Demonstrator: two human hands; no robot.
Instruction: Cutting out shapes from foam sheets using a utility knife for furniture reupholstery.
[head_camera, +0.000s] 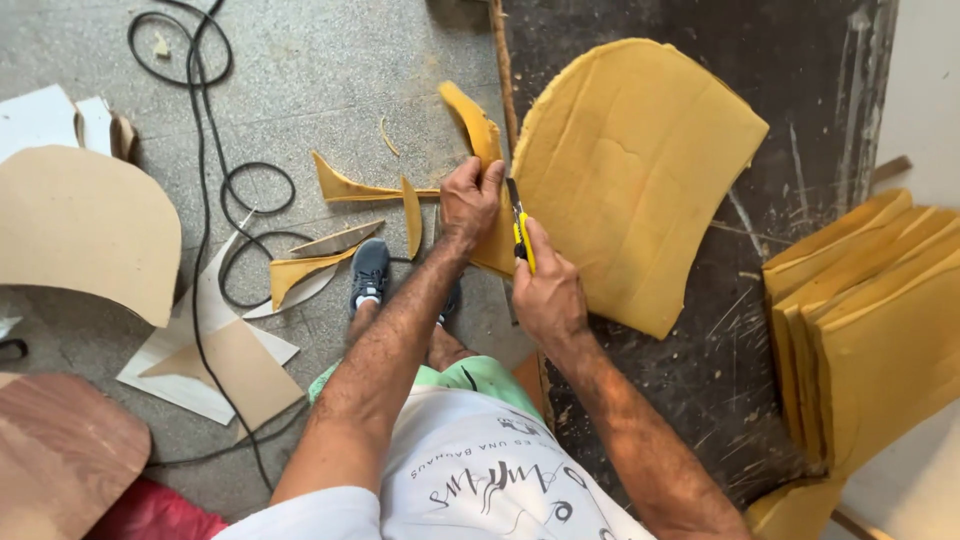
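Observation:
A large curved sheet of yellow foam (630, 170) lies on a dark scratched workbench (790, 90), its left edge hanging past the bench edge. My left hand (470, 198) grips a strip of foam (472, 122) peeling away from that left edge. My right hand (545, 290) holds a yellow utility knife (520, 225), blade pointing up along the cut line beside my left hand.
A stack of yellow foam sheets (870, 320) sits at the bench's right. Foam offcuts (345, 190) and black cable (215, 160) lie on the grey floor by my shoe (368, 272). Curved board pieces (85, 225) and a wooden panel (60, 450) lie at left.

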